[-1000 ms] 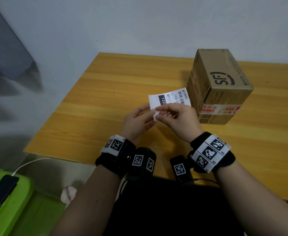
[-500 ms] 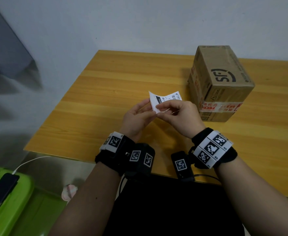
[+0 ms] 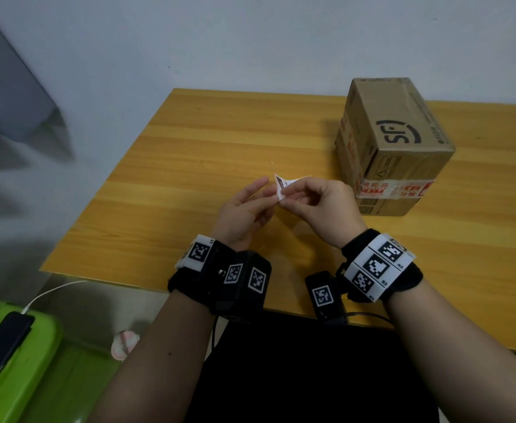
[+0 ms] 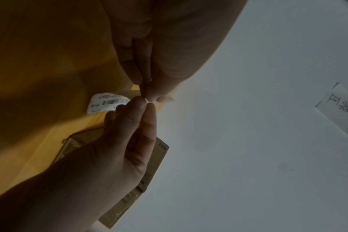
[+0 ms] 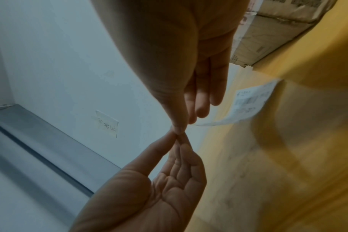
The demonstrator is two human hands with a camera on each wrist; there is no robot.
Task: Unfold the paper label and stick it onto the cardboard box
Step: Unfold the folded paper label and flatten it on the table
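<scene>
A small white paper label [image 3: 282,185] with barcode print hangs over the wooden table [image 3: 205,141], its sheet curling away from me. My left hand [image 3: 270,190] and right hand [image 3: 282,197] both pinch its near corner, fingertips pressed together. In the left wrist view the label [image 4: 107,103] droops behind the right hand [image 4: 147,104], which meets the left hand [image 4: 147,94]. The right wrist view has the label [image 5: 248,105] beyond the right hand [image 5: 180,130] and left hand [image 5: 179,141]. The brown cardboard box [image 3: 394,141] stands upright just right of the hands, untouched.
A green bin [image 3: 37,377] beside the table's left front corner holds a dark phone [image 3: 0,346] on a white cable. A paper note [image 5: 107,124] is stuck to the wall. The table edge runs just under my wrists.
The label has tipped from upright and facing me to lying nearly edge-on. Both hands have kept their pinch on its corner and shifted little.
</scene>
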